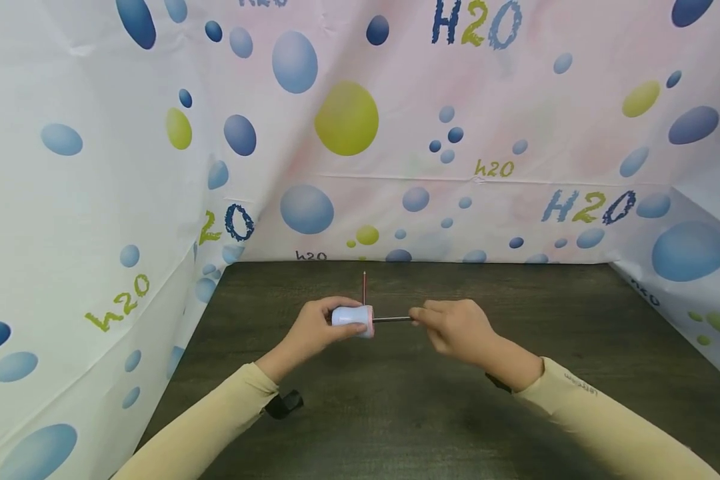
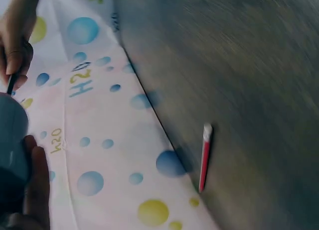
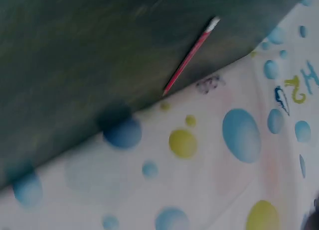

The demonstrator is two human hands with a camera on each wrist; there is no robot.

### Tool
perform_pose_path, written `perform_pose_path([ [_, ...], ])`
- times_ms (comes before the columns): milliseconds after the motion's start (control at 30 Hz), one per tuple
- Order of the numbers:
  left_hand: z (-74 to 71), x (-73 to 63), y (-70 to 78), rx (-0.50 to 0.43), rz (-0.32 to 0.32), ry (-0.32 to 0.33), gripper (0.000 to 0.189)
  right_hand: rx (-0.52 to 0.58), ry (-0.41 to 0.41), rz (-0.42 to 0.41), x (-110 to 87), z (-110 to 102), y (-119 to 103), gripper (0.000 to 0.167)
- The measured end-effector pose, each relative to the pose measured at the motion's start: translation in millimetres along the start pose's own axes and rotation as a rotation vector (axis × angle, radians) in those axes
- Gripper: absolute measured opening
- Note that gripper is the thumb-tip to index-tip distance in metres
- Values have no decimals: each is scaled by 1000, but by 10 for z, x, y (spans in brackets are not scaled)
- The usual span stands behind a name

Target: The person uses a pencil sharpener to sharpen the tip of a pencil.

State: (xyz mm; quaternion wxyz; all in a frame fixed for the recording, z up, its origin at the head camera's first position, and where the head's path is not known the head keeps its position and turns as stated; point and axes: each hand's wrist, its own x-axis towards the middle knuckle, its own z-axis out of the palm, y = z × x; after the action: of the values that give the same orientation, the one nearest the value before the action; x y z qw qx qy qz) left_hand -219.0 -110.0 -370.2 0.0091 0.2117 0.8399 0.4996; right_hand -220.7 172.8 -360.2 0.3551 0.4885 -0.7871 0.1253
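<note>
Both ends of dk rod [image 1: 392,319] hidden, R hand [image 1: 456,328] pinching it, L hand [image 1: 309,330] gripping lt-blue cyl. [image 1: 349,316]

Head view bright, mostly crisp. Both wrist views dimmer, tabletop [image 2: 239,65] smeared; in the left, slim shadow beside red pencil [image 2: 205,160].

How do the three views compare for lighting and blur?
Head view: bright, lettering on the backdrop readable; left wrist: dimmer, the table smeared, the pale blue device darkened; right wrist: dim and soft, though the red pencil is recognisable.
</note>
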Motion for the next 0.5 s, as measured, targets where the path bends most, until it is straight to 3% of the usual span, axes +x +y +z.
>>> perform_pose_path([
  [100,14,-47,-8,159,263,58,40,340,-286,272,6,-63,-5,21],
  [200,21,-62,-42,324,563,117,46,730,-535,573,38,-105,46,25],
  [267,20,-56,-71,380,680,130,48,923,-648,704,53,-110,97,30],
  [300,15,-54,-77,383,695,124,48,981,-681,740,56,-107,118,31],
  [367,-1,-48,-80,353,634,101,46,1010,-704,768,58,-103,136,33],
  [433,-28,-38,-65,289,468,78,42,902,-660,688,54,-99,125,34],
  [500,-64,-23,-40,198,251,63,39,638,-555,504,40,-86,90,35],
])
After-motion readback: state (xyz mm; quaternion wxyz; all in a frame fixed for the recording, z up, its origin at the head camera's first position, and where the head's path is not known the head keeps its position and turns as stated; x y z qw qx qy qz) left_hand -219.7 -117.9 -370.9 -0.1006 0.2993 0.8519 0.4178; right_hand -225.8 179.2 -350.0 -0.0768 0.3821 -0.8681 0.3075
